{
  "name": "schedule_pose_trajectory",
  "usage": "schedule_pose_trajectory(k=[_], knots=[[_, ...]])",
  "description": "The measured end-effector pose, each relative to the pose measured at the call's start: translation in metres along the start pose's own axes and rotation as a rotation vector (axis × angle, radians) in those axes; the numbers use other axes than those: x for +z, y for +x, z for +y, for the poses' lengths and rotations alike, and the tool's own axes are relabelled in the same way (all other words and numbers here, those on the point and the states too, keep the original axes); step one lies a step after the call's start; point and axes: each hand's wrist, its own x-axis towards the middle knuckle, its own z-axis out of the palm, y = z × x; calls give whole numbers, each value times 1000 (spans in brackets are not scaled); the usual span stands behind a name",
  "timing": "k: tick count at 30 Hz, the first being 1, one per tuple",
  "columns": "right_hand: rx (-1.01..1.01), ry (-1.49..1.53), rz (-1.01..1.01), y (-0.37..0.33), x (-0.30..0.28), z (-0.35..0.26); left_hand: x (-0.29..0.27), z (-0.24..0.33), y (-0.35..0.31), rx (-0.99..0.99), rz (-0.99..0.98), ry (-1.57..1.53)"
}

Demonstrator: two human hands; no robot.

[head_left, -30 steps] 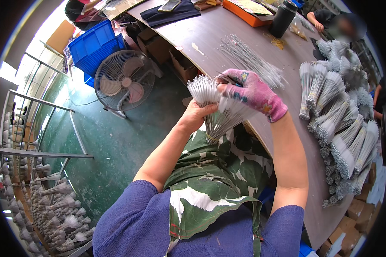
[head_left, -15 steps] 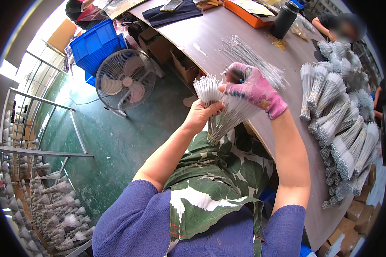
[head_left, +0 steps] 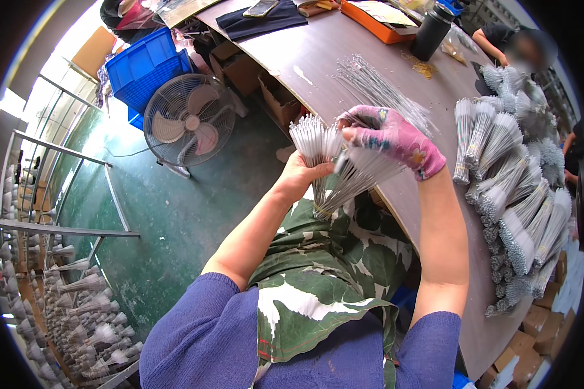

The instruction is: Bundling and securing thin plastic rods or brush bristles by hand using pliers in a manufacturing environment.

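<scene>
My bare left hand (head_left: pixel 300 176) is wrapped round a bundle of thin wire brushes (head_left: pixel 315 139), white bristles fanned out at the top. The bundle narrows to its tied lower end above my lap. A second part of it spreads to the right as a fan of wires (head_left: pixel 368 170), below my other hand. My right hand (head_left: pixel 390 136), in a pink flowered glove with bare fingertips, is closed in a pinch just right of the bristle tops. What its fingertips hold, if anything, is too small to make out.
Loose wire brushes (head_left: pixel 383 91) lie on the grey table (head_left: pixel 272 55); tied bundles (head_left: pixel 522 194) are piled at its right. A black bottle (head_left: pixel 431 32) and orange tray (head_left: pixel 376 23) stand farther back. A floor fan (head_left: pixel 189 120) is left. Another person's arm (head_left: pixel 490 44) shows far right.
My right hand has shifted slightly right and down, its fingers turned more toward the bundle. The bundle has split wider, with a gap between its two parts. My left hand keeps its grip.
</scene>
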Motion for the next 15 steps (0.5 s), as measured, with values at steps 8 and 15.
schedule_pose_trajectory(k=[8, 15], knots=[[23, -411, 110, 2, 7, -4, 1, 0, -1, 9, -46, 55], [16, -525, 180, -9, 4, 4, -8, 3, -6, 19, -74, 93]])
